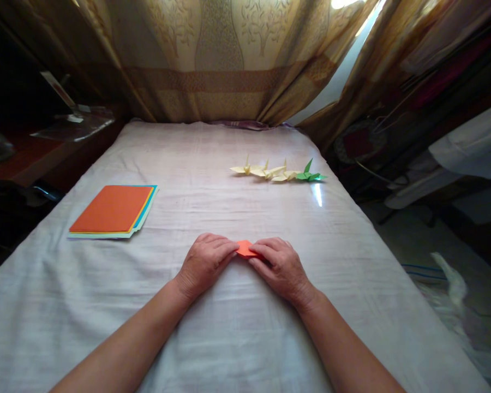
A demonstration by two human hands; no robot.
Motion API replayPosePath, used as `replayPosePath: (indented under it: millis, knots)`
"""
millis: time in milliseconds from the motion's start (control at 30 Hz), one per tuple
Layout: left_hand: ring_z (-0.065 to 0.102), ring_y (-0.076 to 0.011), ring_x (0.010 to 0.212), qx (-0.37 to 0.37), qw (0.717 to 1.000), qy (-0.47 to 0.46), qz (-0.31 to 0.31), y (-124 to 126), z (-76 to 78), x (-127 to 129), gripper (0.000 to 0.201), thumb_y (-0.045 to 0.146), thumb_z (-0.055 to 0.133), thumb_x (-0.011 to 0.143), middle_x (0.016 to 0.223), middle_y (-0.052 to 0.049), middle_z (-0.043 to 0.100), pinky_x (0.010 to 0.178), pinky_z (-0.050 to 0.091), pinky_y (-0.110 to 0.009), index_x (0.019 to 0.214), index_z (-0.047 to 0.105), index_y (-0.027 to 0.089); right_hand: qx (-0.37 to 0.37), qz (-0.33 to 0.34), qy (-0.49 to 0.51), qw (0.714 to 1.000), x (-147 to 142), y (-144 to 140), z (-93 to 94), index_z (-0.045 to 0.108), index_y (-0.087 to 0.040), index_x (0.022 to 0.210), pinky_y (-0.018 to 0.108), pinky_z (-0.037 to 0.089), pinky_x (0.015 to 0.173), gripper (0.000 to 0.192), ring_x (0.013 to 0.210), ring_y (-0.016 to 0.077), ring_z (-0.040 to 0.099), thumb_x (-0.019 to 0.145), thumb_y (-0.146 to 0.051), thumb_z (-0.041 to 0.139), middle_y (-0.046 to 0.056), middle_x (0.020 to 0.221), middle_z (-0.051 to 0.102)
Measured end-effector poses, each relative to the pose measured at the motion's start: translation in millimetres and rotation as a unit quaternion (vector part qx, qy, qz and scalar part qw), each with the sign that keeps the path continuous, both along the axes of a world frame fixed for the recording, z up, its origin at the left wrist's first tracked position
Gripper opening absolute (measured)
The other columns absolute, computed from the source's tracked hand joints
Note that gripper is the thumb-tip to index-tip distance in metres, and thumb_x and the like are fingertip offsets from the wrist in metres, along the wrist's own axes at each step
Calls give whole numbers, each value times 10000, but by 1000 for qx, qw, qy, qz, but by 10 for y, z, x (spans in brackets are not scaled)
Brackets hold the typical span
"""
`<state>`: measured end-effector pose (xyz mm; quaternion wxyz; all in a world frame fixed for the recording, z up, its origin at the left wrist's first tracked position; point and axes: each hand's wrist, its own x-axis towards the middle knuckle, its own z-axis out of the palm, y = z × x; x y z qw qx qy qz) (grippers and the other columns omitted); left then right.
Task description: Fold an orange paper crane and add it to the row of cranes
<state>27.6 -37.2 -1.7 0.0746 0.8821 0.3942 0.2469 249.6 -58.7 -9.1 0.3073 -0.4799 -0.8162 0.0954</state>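
From the head camera, both hands lie palm down on a white sheet. The left hand has its fingers curled down, pressing the left edge of a small folded orange paper. The right hand presses the paper's right edge, fingers bent flat over it. The paper lies between the two sets of fingertips. Beyond the left hand, off to its left, sits a stack of coloured sheets. Beyond the right hand stand paper cranes in a row.
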Motion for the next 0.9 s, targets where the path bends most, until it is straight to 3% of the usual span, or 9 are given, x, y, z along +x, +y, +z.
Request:
replayPosePath:
  millis: [167, 367, 467, 667, 800, 900]
  knots:
    - [673, -181, 859, -37, 999, -21, 12, 30, 1, 13, 240, 301, 477, 996, 917, -47, 751, 820, 454, -327, 987, 698, 208, 16, -13, 7, 1000, -22, 49, -51, 727, -239, 970, 309, 481, 792, 170, 841, 178, 641, 939, -290, 567, 46, 908, 727]
    - [671, -194, 938, 45, 999, 23, -10, 9, -24, -19, 202, 272, 513, 984, 996, -27, 759, 857, 431, -348, 1013, 710, 237, 85, 0, -48, 995, -26, 14, -27, 732, -251, 977, 299, 454, 764, 151, 808, 172, 652, 932, -247, 587, 33, 905, 741]
    - [658, -207, 1003, 66, 995, 63, -32, -18, 15, -34, 215, 238, 498, 985, 1062, -30, 747, 903, 423, -369, 1039, 706, 238, 80, 21, -81, 993, -18, -13, 29, 731, -271, 962, 306, 448, 795, 152, 834, 169, 649, 926, -232, 589, 31, 949, 742]
    - [597, -264, 1135, 23, 990, 131, -45, -153, 129, -55, 267, 352, 532, 960, 1214, -55, 681, 1016, 387, -444, 1161, 666, 238, 36, 52, -111, 992, -4, -58, 139, 715, -240, 989, 367, 457, 854, 150, 946, 215, 628, 916, -278, 589, 62, 1051, 713]
    - [519, -289, 1264, 1, 990, 138, -39, -249, 97, -74, 372, 408, 525, 957, 1342, -64, 607, 1108, 306, -489, 1283, 603, 245, 33, 45, -119, 991, -17, -81, 143, 711, -241, 1011, 382, 457, 854, 154, 962, 224, 619, 912, -289, 603, 63, 1071, 709]
    - [471, -258, 1326, -13, 990, 130, -57, -277, 36, -78, 421, 402, 470, 980, 1418, -66, 547, 1154, 264, -462, 1351, 540, 217, 53, 32, -116, 991, -41, -99, 129, 712, -228, 996, 386, 460, 849, 149, 962, 227, 619, 924, -257, 585, 58, 1083, 716]
